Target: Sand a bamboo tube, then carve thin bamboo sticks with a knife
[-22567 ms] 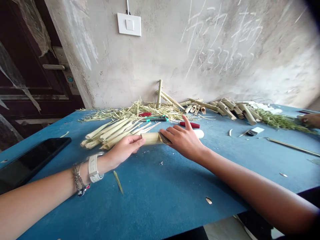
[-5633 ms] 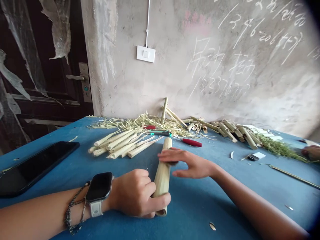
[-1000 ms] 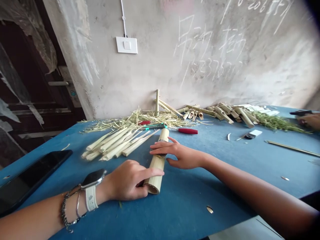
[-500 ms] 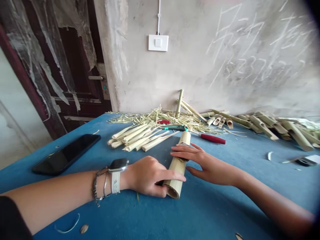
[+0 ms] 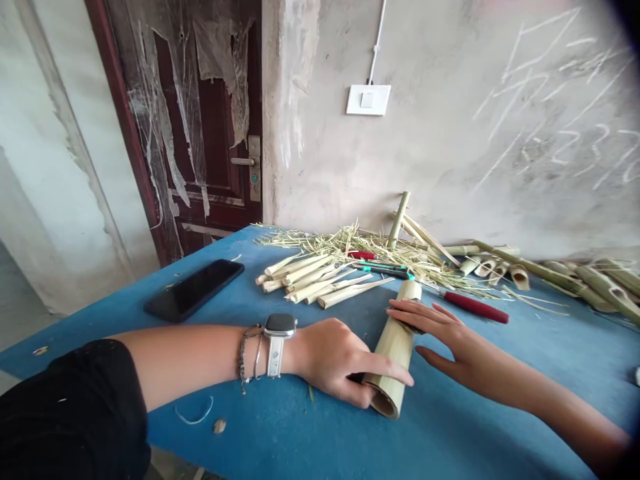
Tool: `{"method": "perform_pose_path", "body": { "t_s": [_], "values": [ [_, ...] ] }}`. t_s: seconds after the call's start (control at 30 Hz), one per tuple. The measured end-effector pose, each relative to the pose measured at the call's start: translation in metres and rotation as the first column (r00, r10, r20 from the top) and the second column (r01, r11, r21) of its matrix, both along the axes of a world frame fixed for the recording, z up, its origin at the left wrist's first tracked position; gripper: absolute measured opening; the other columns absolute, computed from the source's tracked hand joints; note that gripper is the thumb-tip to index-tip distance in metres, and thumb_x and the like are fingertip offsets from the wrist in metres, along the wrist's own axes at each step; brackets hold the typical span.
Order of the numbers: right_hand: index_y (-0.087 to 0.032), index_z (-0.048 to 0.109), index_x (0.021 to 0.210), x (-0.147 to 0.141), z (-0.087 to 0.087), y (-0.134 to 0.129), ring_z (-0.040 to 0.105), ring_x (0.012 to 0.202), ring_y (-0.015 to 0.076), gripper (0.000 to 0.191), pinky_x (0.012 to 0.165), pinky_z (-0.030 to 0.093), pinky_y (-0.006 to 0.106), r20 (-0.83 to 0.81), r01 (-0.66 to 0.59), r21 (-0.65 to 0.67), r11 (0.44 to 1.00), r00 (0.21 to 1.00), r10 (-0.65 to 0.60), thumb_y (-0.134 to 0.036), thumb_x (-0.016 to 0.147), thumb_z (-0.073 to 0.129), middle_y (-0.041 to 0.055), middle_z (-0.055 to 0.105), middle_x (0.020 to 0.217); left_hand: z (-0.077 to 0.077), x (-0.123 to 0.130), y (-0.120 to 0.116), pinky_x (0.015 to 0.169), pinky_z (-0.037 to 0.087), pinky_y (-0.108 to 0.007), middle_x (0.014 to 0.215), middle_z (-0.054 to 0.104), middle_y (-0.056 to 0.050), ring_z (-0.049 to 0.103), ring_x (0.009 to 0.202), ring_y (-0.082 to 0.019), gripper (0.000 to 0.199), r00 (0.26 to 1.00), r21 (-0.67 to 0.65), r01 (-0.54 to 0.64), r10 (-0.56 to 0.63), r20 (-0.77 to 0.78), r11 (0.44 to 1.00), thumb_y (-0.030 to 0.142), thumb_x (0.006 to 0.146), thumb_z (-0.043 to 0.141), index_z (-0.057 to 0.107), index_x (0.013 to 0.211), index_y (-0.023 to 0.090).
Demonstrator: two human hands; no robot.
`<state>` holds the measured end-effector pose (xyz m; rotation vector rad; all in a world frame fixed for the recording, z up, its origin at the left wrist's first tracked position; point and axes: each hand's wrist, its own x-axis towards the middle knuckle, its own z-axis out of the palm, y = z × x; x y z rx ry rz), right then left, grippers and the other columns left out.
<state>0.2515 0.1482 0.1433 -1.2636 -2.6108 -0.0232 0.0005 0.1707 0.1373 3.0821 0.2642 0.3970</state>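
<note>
A pale green bamboo tube (image 5: 395,353) lies on the blue table, its open cut end towards me and its far end pointing away. My left hand (image 5: 335,363) wraps the near end, with the index finger stretched across the tube. My right hand (image 5: 440,330) comes from the right, its spread fingertips touching the upper part of the tube. A small dark strip (image 5: 410,327) shows under those fingers, but it is too small to identify.
Split bamboo strips (image 5: 315,280) and shredded fibres (image 5: 360,243) lie just beyond the tube. Nearby are a red-handled knife (image 5: 475,307) and a black phone (image 5: 194,290). Cut bamboo pieces (image 5: 590,287) line the wall at right. The table edge (image 5: 200,233) meets a door.
The view has swung left, so the table contents sit further right in the frame. Both hands stay on the tube, which has kept its lengthwise position since the last frames.
</note>
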Motion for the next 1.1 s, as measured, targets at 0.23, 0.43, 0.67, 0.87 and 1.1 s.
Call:
{"method": "perform_pose_path", "body": {
  "t_s": [0.23,0.43,0.67,0.87,1.1],
  "values": [
    [-0.026,0.042,0.131,0.000,0.006,0.004,0.041,0.124,0.0218,0.053,0.105,0.031,0.049,0.028,0.052,0.121,0.991,0.998,-0.056,-0.010,0.081,0.044,0.0040,0.044,0.136,0.007,-0.005,-0.006,0.060,0.036,-0.024,0.072,0.065,0.004,0.061,0.065,-0.016,0.041,1.000,0.073,-0.020,0.021,-0.021,0.997,0.031,0.086,0.039,0.046,0.127,0.031],
    [-0.019,0.050,0.123,-0.003,0.006,0.004,0.050,0.108,0.0224,0.051,0.093,0.044,0.042,-0.087,0.037,0.191,0.981,0.996,-0.021,-0.005,0.075,0.045,0.0090,0.055,0.120,0.006,0.003,-0.006,0.063,0.039,-0.027,0.092,0.060,-0.003,0.059,0.077,-0.019,0.041,0.985,0.268,-0.165,0.147,0.086,0.949,0.037,0.080,0.047,0.052,0.119,0.025],
    [-0.019,0.044,0.129,-0.001,-0.001,0.009,0.046,0.115,0.0211,0.051,0.098,0.039,0.042,-0.137,0.013,0.170,0.985,0.991,0.010,-0.002,0.081,0.037,0.0105,0.050,0.126,0.002,0.004,0.004,0.062,0.039,-0.030,0.080,0.060,-0.002,0.056,0.070,-0.020,0.046,0.992,0.256,-0.124,0.117,0.042,0.959,0.028,0.077,0.049,0.047,0.122,0.019],
    [-0.020,0.034,0.135,-0.008,0.000,0.004,0.034,0.128,0.0170,0.067,0.108,0.024,0.043,-0.050,-0.200,0.027,0.980,0.978,0.201,0.003,0.072,0.035,0.0054,0.041,0.138,0.003,0.000,0.006,0.060,0.035,-0.031,0.077,0.064,-0.003,0.056,0.062,-0.020,0.039,0.991,0.180,-0.069,0.046,0.127,0.981,0.030,0.079,0.045,0.044,0.115,0.015],
    [-0.014,0.032,0.136,-0.003,0.009,-0.001,0.034,0.128,0.0230,0.067,0.104,0.029,0.046,-0.061,0.044,0.150,0.988,0.998,-0.036,-0.004,0.070,0.041,0.0134,0.041,0.136,0.008,-0.001,0.005,0.053,0.035,-0.027,0.069,0.060,0.000,0.051,0.053,-0.016,0.027,0.910,-0.494,-0.125,0.298,0.289,0.860,0.028,0.081,0.034,0.036,0.107,0.021]
  ]
}}
